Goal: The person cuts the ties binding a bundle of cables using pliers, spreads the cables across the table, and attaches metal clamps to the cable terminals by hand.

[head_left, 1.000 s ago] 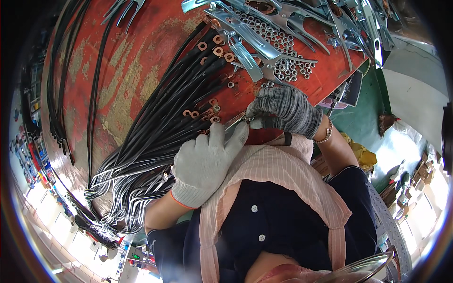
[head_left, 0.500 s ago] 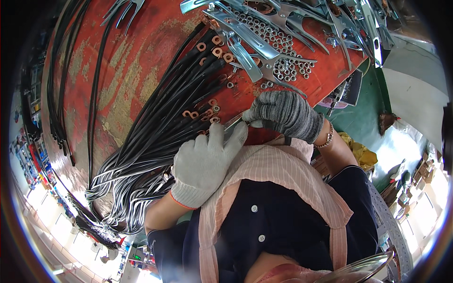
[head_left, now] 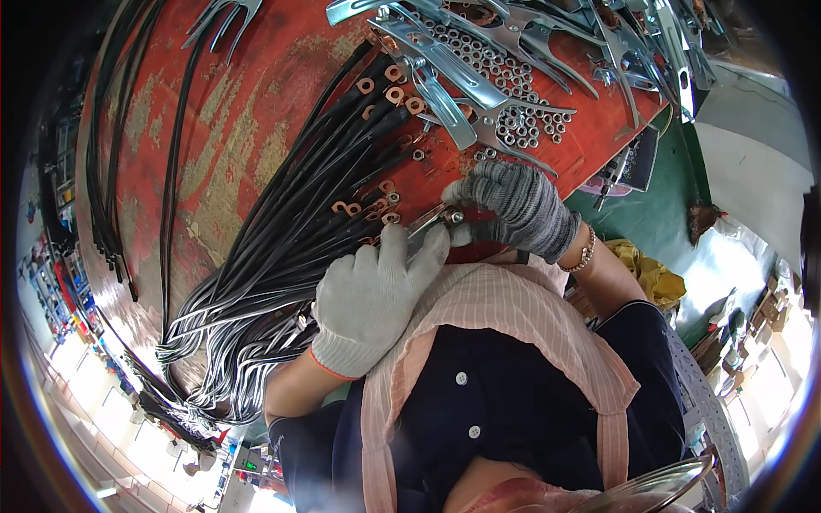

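Observation:
My left hand (head_left: 363,299), in a white knit glove, pinches a narrow shiny metal piece (head_left: 427,221) between thumb and forefinger, close to my apron. At the right end of that piece sits a hex nut (head_left: 456,218); what it is fastened to is too small to tell. My right hand (head_left: 513,208), in a grey striped glove, is around this end. Its fingertips are above the nut and its thumb below, with the nut showing in the gap between them. Left of the hands lie black cables (head_left: 291,201) with copper lugs (head_left: 394,95) on their ends.
Loose nuts (head_left: 513,77) are scattered on the red worn table (head_left: 256,94) beyond my hands. Silver clamps (head_left: 462,68) are piled at the far right. More black cables (head_left: 115,128) hang over the left side. A tray (head_left: 634,162) stands past the right table edge.
The fingers and thumb of my right hand have parted, uncovering the nut and the end of the metal piece. My left hand has barely moved.

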`<state>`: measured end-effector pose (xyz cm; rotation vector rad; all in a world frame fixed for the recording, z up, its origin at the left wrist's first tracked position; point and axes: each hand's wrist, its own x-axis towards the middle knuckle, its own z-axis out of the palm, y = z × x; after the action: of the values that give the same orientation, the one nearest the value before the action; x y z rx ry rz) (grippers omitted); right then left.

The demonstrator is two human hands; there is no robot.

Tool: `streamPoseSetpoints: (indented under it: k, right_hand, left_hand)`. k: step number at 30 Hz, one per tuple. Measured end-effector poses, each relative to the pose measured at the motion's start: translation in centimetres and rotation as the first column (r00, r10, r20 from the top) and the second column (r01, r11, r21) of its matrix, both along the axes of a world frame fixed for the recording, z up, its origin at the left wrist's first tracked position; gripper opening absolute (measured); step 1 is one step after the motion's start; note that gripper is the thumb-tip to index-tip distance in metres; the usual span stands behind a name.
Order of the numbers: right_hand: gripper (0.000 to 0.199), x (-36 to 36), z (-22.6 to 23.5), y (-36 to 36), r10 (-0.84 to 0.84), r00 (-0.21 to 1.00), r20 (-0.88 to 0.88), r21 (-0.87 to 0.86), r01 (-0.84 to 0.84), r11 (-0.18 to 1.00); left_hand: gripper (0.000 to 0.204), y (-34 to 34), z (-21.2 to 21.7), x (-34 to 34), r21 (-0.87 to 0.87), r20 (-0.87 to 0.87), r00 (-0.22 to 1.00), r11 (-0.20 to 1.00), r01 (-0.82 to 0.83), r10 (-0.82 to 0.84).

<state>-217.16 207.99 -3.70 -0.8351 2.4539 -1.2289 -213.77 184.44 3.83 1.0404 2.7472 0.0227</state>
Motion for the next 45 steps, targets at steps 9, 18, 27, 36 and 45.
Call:
streamPoseSetpoints:
  k: [9, 18, 27, 36, 45]
  right_hand:
    - [0.032, 1.0, -1.9, 0.5, 0.010, 0.998, -0.063, -0.111, -0.017, 0.994]
    - [0.035, 0.7, 0.4, 0.0, -0.065, 0.966, 0.249, -0.110, 0.095, 0.989]
    - [0.048, 2.0, 0.9, 2.3, 0.021, 0.976, 0.215, -0.100, 0.001, 0.995]
    - [0.037, 2.2, 1.6, 2.8, -0.018, 0.918, 0.396, -0.171, 0.093, 0.981]
    - [0.047, 0.6, 2.3, 3.5, 0.008, 0.966, 0.257, -0.157, 0.034, 0.987]
  left_hand:
    - [0.040, -0.1, 0.0, 0.2, 0.002, 0.004, 1.000, 1.000, -0.006, 0.006]
    - [0.041, 0.0, 0.0, -0.1, 0.008, 0.001, 1.000, 1.000, 0.008, -0.008]
    - [0.042, 0.1, 0.1, 0.1, -0.011, 0.015, 1.000, 1.000, -0.002, 0.002]
    - [0.040, 0.0, -0.2, 0.2, 0.012, -0.068, 0.998, 1.000, 0.011, -0.010]
    - [0.044, -0.3, 1.0, 0.1, 0.002, 0.038, 0.999, 1.000, -0.004, 0.004]
